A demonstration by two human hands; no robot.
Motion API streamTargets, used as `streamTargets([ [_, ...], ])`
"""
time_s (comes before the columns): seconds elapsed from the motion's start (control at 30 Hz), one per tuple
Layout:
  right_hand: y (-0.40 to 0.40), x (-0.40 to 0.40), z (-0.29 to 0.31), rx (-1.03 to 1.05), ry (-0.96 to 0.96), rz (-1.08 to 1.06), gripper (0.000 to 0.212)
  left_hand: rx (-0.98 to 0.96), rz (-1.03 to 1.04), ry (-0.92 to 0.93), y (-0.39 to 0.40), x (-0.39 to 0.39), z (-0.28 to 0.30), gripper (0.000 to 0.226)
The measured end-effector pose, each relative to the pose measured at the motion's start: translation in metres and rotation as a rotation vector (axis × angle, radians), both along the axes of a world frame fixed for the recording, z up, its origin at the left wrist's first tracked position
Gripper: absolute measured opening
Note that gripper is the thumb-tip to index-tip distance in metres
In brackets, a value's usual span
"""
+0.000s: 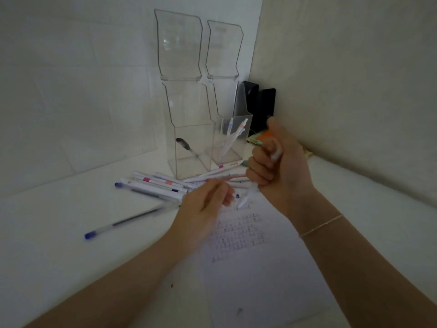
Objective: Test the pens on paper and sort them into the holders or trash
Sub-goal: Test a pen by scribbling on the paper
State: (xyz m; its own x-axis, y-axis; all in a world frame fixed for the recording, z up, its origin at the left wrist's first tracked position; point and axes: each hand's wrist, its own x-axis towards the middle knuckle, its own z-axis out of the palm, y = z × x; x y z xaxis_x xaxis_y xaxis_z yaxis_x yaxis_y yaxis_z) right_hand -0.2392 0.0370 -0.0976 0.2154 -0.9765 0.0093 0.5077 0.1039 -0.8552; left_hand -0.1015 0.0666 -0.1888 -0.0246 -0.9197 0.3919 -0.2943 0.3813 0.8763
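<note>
The right hand (279,162) is curled into a fist round a white pen (246,197), held above the far end of the paper (260,268) with its tip pointing down and toward the left; the pen's top shows between the curled fingers. The left hand (205,204) is blurred, its fingers loosely bent just left of that pen's tip; whether it holds anything cannot be told. The paper lies on the white surface (59,256) under both forearms and carries rows of small scribbles. A heap of white pens (160,185) lies at the far left of the paper, and a clear pen with a blue cap (123,223) lies apart, nearer and further left. Behind the heap stand two clear holders: the left holder (189,150) contains one dark pen, the right holder (234,138) contains white pens.
</note>
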Motion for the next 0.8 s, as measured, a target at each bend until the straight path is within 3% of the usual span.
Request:
streamTargets([
  [0.13, 0.015, -0.009, -0.001, -0.149, 0.487, -0.238, 0.049, -0.13, 0.148, -0.397, -0.014, 0.02, -0.007, 0.017],
  [0.23, 0.03, -0.019, 0.0, -0.136, 0.767, -0.156, 0.056, -0.207, 0.133, -0.694, -0.016, 0.025, -0.013, 0.016],
  [0.3, 0.038, -0.025, -0.002, -0.062, 0.738, 0.055, 0.047, -0.245, 0.112, -0.835, -0.018, 0.023, -0.017, 0.015],
  [0.37, 0.043, -0.026, -0.009, -0.062, 0.729, 0.223, 0.025, -0.306, 0.103, -0.944, -0.02, 0.021, -0.02, 0.013],
  [0.5, 0.042, -0.016, -0.037, -0.179, 0.853, 0.029, 0.017, -0.337, 0.08, -0.942, -0.021, 0.022, -0.024, 0.012],
  [0.63, 0.045, -0.003, -0.058, -0.026, 0.7, 0.062, 0.017, -0.381, 0.073, -0.956, -0.023, 0.023, -0.024, 0.024],
  [0.8, 0.046, 0.005, -0.079, -0.063, 0.713, -0.041, 0.026, -0.358, 0.052, -0.952, -0.026, 0.024, -0.027, 0.037],
])
